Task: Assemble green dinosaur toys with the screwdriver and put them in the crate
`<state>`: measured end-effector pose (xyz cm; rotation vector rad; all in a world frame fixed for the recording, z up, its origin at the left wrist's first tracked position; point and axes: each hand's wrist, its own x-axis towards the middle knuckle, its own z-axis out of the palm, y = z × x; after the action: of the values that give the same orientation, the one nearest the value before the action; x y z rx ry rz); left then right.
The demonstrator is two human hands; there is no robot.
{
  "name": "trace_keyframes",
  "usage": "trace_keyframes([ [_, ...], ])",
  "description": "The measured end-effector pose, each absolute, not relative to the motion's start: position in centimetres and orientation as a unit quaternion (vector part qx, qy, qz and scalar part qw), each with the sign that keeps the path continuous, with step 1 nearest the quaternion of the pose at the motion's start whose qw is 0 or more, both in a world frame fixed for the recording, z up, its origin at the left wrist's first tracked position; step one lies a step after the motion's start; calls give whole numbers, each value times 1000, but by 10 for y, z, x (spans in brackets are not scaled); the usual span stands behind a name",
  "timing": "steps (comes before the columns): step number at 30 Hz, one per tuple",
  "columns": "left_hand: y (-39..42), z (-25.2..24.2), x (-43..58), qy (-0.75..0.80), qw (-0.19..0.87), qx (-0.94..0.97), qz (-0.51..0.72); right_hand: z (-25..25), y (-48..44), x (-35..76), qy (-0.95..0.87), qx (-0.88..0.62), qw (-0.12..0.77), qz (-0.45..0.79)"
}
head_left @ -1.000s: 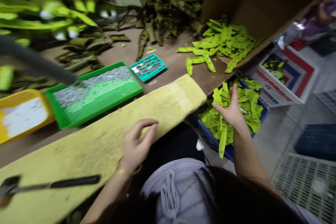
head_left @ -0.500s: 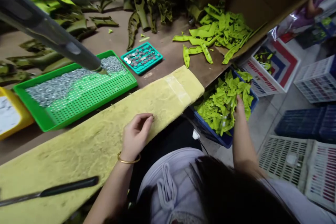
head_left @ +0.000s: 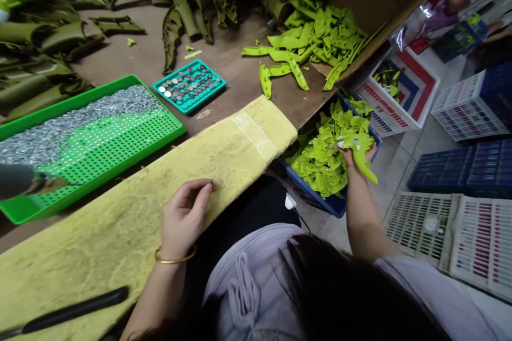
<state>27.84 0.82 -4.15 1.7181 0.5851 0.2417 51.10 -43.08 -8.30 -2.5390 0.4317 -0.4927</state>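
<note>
My left hand [head_left: 184, 218] rests over the yellow padded strip [head_left: 256, 130], thumb and fingertips pinched together. Whatever may be between them is too small to make out. My right hand [head_left: 349, 160] is over the blue crate [head_left: 336, 205] at the right, fingers closed around a lime-green plastic toy piece [head_left: 362, 144] with a painted eye and a long curved end. Beneath it, the crate is full of similar lime-green plastic parts [head_left: 320, 154]. On the strip's near left lies a black-handled tool [head_left: 76, 309], its far end cut off by the picture edge.
A green perforated tray [head_left: 120, 136] holds small silvery screws. Beside it stands a teal tray [head_left: 192, 85] of small round metal pieces. Dark olive plastic parts [head_left: 184, 10] and a lime-green pile [head_left: 320, 37] lie farther back. A grey tool [head_left: 24, 181] hangs at left; crates [head_left: 424, 224] stand right.
My right hand has come up from among the crate's parts with the lime-green toy piece in it. My left hand keeps its pinch. The view has shifted, and the grey hanging tool sits farther left.
</note>
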Motion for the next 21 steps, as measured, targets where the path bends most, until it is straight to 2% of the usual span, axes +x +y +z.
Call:
trace_keyframes([
  [1,8,-42,278,252,611,743,105,-86,-430,508,174,-913,324,-178],
  [3,7,-42,277,251,612,743,106,-93,-433,504,186,-824,519,-128],
  [5,6,-41,278,250,609,745,107,-101,-438,502,221,-766,599,-75],
  [8,5,-40,279,248,602,751,110,-112,-451,504,283,-719,634,-32],
  [11,5,-41,278,248,596,756,107,-110,-460,507,310,-684,659,-41],
  [17,4,-40,276,248,598,756,99,-87,-453,517,264,-629,729,-58],
  [21,3,-38,276,248,602,754,93,-97,-433,529,274,-623,731,-45],
])
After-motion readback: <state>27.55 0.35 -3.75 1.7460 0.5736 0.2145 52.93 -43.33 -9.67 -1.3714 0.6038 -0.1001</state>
